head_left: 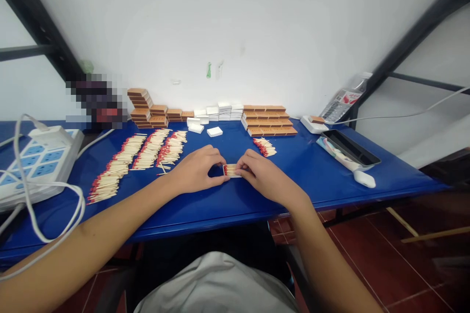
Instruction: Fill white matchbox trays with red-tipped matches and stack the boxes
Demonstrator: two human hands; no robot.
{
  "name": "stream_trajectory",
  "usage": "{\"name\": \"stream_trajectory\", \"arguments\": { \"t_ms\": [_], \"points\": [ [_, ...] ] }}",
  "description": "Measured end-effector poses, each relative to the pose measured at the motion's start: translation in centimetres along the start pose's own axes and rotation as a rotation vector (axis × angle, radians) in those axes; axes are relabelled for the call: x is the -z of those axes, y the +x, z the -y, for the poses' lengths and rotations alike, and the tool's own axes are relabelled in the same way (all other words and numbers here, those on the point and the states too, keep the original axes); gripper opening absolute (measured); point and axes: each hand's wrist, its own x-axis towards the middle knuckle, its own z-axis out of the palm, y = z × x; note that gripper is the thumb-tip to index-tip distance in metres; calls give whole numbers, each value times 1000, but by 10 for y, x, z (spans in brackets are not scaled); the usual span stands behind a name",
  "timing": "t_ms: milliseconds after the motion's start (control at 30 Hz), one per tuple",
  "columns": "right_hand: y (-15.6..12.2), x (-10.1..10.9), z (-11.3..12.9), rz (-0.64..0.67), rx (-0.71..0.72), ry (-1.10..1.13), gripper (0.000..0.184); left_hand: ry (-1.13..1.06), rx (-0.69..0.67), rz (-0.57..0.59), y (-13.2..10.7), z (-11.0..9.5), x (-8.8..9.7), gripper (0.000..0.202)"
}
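Note:
A small white matchbox tray (231, 175) filled with red-tipped matches (230, 169) is on the blue table in front of me. My left hand (201, 168) grips its left end between thumb and fingers. At the right end, the fingers of my right hand (257, 171) are pinched together over the tray and matches; whether they hold single matches is hidden. Behind my right hand lies a small pile of matches (265, 147). To the left, rows of loose matches (119, 166) spread over the table, heads pointing left.
Brown matchboxes (270, 121) and white trays (224, 111) are stacked along the wall. More brown boxes (139, 107) stand back left. A power strip (44, 161) with white cables occupies the left side. On the right are a black tray (352, 146), a white object (364, 179) and a plastic bottle (345, 100).

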Motion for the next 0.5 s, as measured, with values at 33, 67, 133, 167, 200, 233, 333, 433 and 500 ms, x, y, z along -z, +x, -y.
{"name": "stream_trajectory", "arguments": {
  "t_ms": [33, 67, 133, 167, 200, 233, 333, 433, 500],
  "points": [
    [0, 1, -1, -2, 6, 4, 12, -3, 1, 0, 0, 0, 0, 24],
    [0, 3, -1, -6, 13, 10, 13, -5, 2, 0, 0, -1, 0, 23],
    [-1, 10, -6, -20, 29, 24, 15, -8, 4, -1, 0, -1, 0, 24],
    [-2, 15, -10, -41, 31, 27, 15, -8, 4, -3, 0, -1, 0, 24],
    [-4, 20, -17, -74, 25, 24, 16, -6, 4, -5, 0, 0, 0, 25],
    [-5, 26, -26, -118, 9, 13, 16, -6, 6, -3, 0, 0, 0, 26],
    [-14, 43, -63, -282, -115, -68, 18, -11, 22, 16, 0, -1, 1, 26],
    [-23, 51, -99, -304, -177, -107, 18, -17, 37, 25, 0, -1, 1, 26],
    [-26, 51, -113, -295, -165, -75, 23, -19, 41, 25, 1, -1, 1, 27]
  ]
}}
